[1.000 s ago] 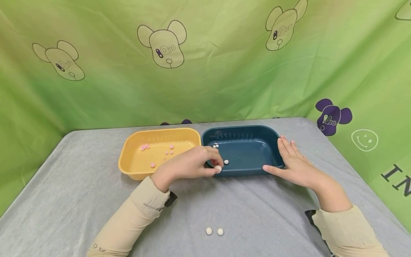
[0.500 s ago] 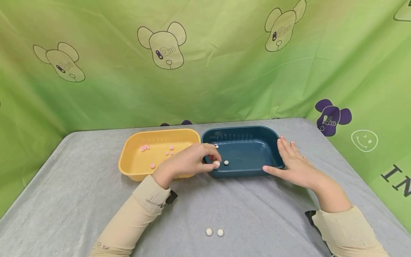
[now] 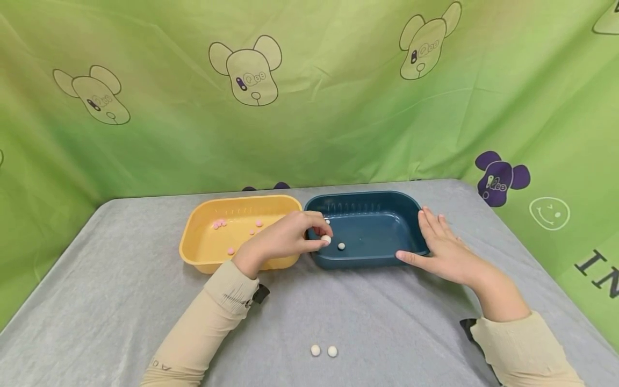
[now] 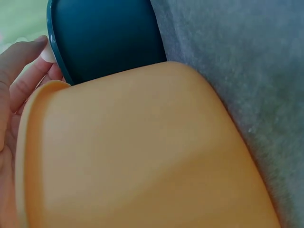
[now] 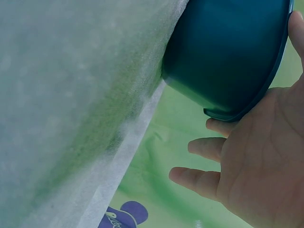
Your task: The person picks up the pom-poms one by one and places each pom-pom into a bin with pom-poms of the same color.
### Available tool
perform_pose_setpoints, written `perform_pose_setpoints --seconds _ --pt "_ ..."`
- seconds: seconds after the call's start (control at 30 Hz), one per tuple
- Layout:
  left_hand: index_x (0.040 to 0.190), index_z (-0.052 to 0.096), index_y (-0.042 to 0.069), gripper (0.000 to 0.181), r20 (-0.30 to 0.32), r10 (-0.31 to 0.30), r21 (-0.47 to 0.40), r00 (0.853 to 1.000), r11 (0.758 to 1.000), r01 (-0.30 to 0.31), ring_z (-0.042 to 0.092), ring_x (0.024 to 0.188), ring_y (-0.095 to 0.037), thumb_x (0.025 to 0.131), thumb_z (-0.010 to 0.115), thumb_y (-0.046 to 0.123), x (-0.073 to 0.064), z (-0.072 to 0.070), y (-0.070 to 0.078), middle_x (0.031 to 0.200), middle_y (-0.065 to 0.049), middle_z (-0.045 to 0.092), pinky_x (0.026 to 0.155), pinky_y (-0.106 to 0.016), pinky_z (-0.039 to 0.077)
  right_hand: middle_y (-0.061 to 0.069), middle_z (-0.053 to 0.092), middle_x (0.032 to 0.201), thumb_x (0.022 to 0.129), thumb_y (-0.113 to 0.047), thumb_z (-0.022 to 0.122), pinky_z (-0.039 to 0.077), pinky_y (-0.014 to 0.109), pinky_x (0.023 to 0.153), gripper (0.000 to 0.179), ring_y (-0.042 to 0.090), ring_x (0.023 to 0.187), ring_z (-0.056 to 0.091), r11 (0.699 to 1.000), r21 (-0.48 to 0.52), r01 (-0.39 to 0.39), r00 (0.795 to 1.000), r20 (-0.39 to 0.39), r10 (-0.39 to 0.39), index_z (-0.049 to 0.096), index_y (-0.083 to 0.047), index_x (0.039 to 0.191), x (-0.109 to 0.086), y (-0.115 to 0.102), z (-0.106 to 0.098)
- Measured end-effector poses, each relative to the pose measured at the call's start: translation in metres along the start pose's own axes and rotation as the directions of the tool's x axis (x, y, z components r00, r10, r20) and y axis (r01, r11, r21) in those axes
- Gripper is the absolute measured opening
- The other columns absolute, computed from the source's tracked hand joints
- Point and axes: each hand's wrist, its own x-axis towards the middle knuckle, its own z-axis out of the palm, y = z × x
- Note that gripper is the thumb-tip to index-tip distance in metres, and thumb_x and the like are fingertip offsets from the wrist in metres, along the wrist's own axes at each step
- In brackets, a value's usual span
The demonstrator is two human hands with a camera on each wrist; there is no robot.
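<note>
My left hand [image 3: 297, 234] pinches a small white ball [image 3: 326, 239] between thumb and fingertips, over the left end of the dark blue tub [image 3: 367, 262]. In the left wrist view the white ball [image 4: 47, 53] shows just past the blue tub's rim. Inside the tub lie another white ball [image 3: 341, 246] and, near the far left corner, a smaller white ball [image 3: 328, 221], partly behind my hand. My right hand [image 3: 447, 250] rests at the tub's right end, fingers extended along the side and thumb on the front rim. From the right wrist, its fingers [image 5: 194, 183] look spread.
A yellow tub [image 3: 188, 236] with several pink balls [image 3: 220, 222] stands left of the blue one, partly under my left forearm. Two white balls [image 3: 332, 351] lie on the grey cloth [image 3: 387, 328] near the front. A green printed curtain [image 3: 338, 134] hangs behind the table.
My left hand has lifted slightly and moved back a little with the white ball, from the blue tub's front rim to over its left end. The right hand stays put.
</note>
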Motion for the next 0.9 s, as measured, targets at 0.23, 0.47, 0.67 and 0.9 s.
perform_pose_setpoints --seconds 0.23,0.47,0.67,0.9 --pt "0.108 0.073 0.007 0.018 -0.030 -0.024 -0.002 0.999 1.000 0.024 0.056 0.078 -0.009 0.098 0.064 0.019 0.001 0.000 -0.005 0.103 0.000 0.067 0.074 -0.021 0.050 0.017 -0.022 0.164 0.091 -0.065 0.056 0.004 0.083 0.106 0.114 0.050 0.148 -0.018 1.000 0.002 0.001 1.000 -0.003 -0.001 -0.012 -0.002 0.157 -0.001 0.001 0.001" --pt "0.107 0.074 0.005 0.018 -0.044 -0.018 -0.001 0.999 1.000 0.018 0.056 0.077 -0.010 0.097 0.065 0.017 0.004 -0.002 -0.009 0.101 -0.002 0.068 0.073 -0.023 0.051 0.018 -0.022 0.164 0.091 -0.065 0.057 0.004 0.083 0.106 0.114 0.050 0.148 -0.019 1.000 0.004 0.001 1.000 -0.006 -0.001 -0.012 -0.002 0.157 -0.001 0.001 0.001" --pt "0.107 0.073 0.004 0.018 -0.034 -0.037 0.010 0.999 0.999 0.038 0.056 0.077 -0.012 0.097 0.065 0.016 0.006 -0.003 -0.010 0.101 -0.002 0.067 0.075 -0.031 0.054 0.017 -0.023 0.164 0.091 -0.066 0.056 0.004 0.083 0.106 0.114 0.049 0.148 -0.020 1.000 0.003 -0.003 1.000 -0.007 0.003 -0.012 -0.003 0.157 -0.001 0.002 0.001" --pt "0.109 0.073 0.004 0.020 -0.039 -0.053 0.003 0.998 0.999 0.053 0.057 0.079 -0.012 0.097 0.065 0.018 0.007 -0.003 -0.014 0.103 -0.003 0.068 0.076 -0.030 0.054 0.016 -0.023 0.164 0.091 -0.066 0.056 0.004 0.083 0.106 0.114 0.048 0.148 -0.020 1.000 0.005 -0.004 1.000 -0.005 0.004 -0.013 -0.004 0.157 -0.001 0.002 0.000"
